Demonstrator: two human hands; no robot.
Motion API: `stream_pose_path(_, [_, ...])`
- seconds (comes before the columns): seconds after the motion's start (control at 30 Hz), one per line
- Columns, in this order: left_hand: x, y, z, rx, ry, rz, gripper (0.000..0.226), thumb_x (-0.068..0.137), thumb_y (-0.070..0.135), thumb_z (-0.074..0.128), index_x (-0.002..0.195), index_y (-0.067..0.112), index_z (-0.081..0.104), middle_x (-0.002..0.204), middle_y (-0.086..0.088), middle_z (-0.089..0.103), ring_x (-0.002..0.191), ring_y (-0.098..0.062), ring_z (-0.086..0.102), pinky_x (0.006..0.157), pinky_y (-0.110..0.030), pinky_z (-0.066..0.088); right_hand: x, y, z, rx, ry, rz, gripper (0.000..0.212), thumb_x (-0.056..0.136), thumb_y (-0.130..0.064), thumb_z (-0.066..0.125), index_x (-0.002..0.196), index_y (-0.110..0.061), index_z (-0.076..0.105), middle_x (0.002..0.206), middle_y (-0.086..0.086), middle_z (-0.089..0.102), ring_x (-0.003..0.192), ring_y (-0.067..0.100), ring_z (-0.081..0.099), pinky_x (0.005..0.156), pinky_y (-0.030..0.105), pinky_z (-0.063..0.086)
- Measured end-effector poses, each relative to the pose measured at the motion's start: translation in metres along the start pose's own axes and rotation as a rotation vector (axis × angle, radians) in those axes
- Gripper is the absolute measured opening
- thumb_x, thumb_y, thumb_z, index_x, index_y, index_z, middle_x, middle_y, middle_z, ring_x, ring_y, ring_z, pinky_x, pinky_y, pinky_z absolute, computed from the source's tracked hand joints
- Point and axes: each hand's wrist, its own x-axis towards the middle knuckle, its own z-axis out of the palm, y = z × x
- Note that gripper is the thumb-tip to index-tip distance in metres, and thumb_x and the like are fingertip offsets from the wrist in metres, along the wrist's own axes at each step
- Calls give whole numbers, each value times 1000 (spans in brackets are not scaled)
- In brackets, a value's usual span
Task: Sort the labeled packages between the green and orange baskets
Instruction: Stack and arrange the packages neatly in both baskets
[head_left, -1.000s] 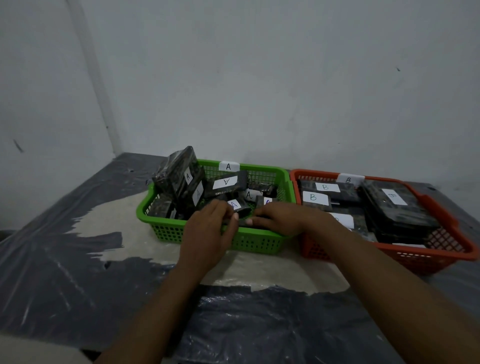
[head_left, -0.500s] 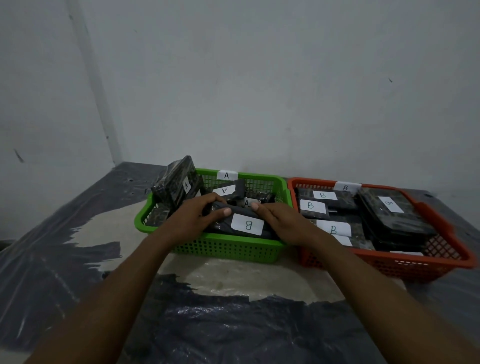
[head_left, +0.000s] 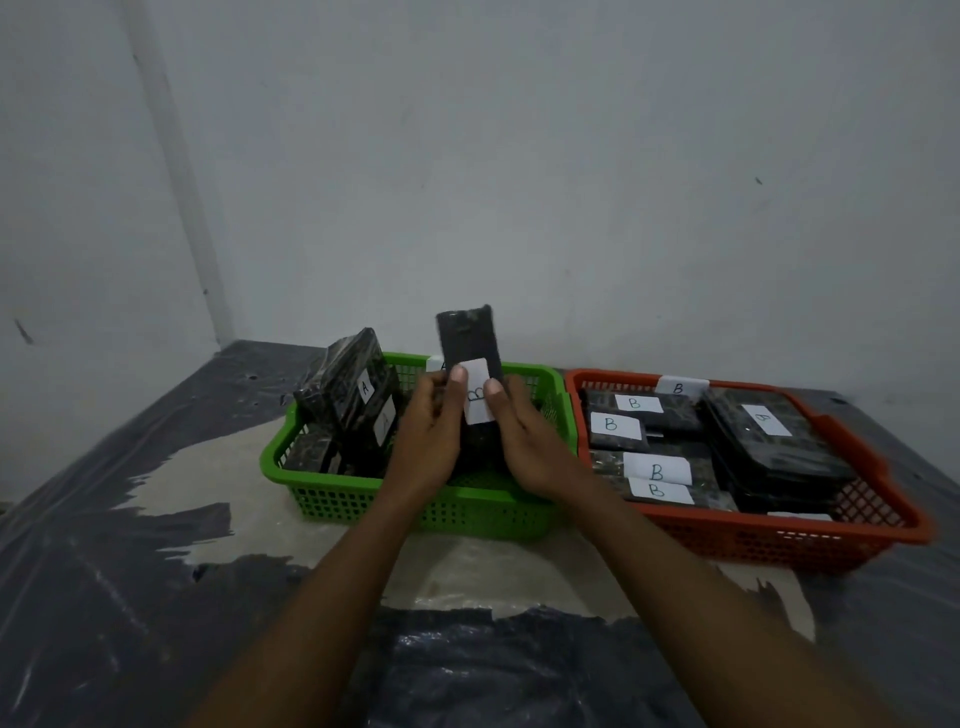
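The black package (head_left: 465, 338), wrapped in glossy film, stands upright over the green basket (head_left: 467, 514). It looks light, stiff and a bit slippery, and its long edges give the surest hold. The left hand (head_left: 431, 431) and right hand (head_left: 524, 441) clamp it from either side, thumbs on its white label (head_left: 478, 413). The label seems to read B, so the package likely belongs in the orange basket (head_left: 753, 540).
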Motion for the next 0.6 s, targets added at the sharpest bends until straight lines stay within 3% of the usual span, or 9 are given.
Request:
stream_pose_path(0.07, [-4, -2, -1, 118, -32, 103, 35, 98, 57, 43, 112, 29, 58, 93, 18, 69, 86, 4, 66, 68, -10, 50, -2, 2, 5, 40, 7, 78, 56, 104, -56, 25, 153, -29, 26, 139, -23, 39, 122, -8, 43, 80, -8, 35])
stream_pose_path(0.13, [-6, -6, -6, 164, -65, 155, 27, 102, 45, 47, 120, 27, 56, 100, 16, 69, 90, 5, 67, 70, -10, 51, -1, 5, 5, 57, 2, 114, 62, 104, -56, 24, 158, -28, 19, 151, -15, 34, 136, 2, 36, 97, 1, 34])
stream_pose_path(0.17, [-6, -7, -8, 172, -68, 160, 26, 103, 40, 47, 123, 26, 56, 102, 15, 69, 90, 4, 67, 70, -12, 53, 0, 6, 4, 79, -1, 121, 59, 105, -53, 26, 156, -25, 27, 149, -11, 42, 134, 6, 43, 96, 4, 37])
stream_pose_path(0.23, [-5, -5, -10, 213, -42, 182, 27, 105, 37, 45, 126, 24, 56, 103, 14, 69, 90, 3, 67, 70, -15, 54, 0, 6, 4, 123, 7, 103, 44, 107, -45, 33, 142, -23, 47, 127, -14, 59, 110, -4, 58, 75, -2, 41])
stream_pose_path(0.3, [-3, -2, -12, 313, -15, 260, 30, 106, 34, 42, 128, 21, 58, 105, 12, 69, 91, 0, 66, 74, -20, 54, -1, 6, 4, 158, 36, 75, 29, 106, -38, 41, 131, -28, 51, 115, -19, 62, 93, -14, 62, 67, -1, 43])
stream_pose_path(0.4, [3, 2, -21, 503, -35, 366, 31, 107, 31, 42, 127, 18, 62, 109, 4, 69, 93, -9, 64, 79, -29, 52, -2, 6, 2, 227, 214, -11, 28, 100, -36, 56, 128, -30, 51, 114, -13, 67, 88, -12, 65, 69, 6, 48])
stream_pose_path(0.47, [4, 4, -27, 597, -105, 408, 32, 106, 33, 44, 125, 18, 64, 108, 2, 69, 91, -12, 63, 78, -34, 52, -3, 9, -2, 301, 350, -58, 35, 94, -40, 66, 125, -34, 51, 115, -11, 67, 95, -5, 67, 73, 15, 55])
stream_pose_path(0.53, [-1, 3, -27, 642, -155, 426, 36, 104, 42, 43, 126, 20, 62, 111, 2, 69, 94, -13, 63, 80, -39, 53, -4, 12, -6, 336, 434, -70, 40, 88, -42, 72, 123, -36, 53, 115, -7, 68, 100, 8, 70, 76, 27, 60])
stream_pose_path(0.6, [-8, 0, -22, 623, -167, 382, 50, 97, 60, 45, 134, 28, 52, 119, 6, 65, 97, -8, 62, 80, -35, 56, -3, 13, -7, 317, 494, -69, 33, 88, -40, 74, 117, -33, 59, 109, -5, 70, 98, 15, 71, 72, 30, 61])
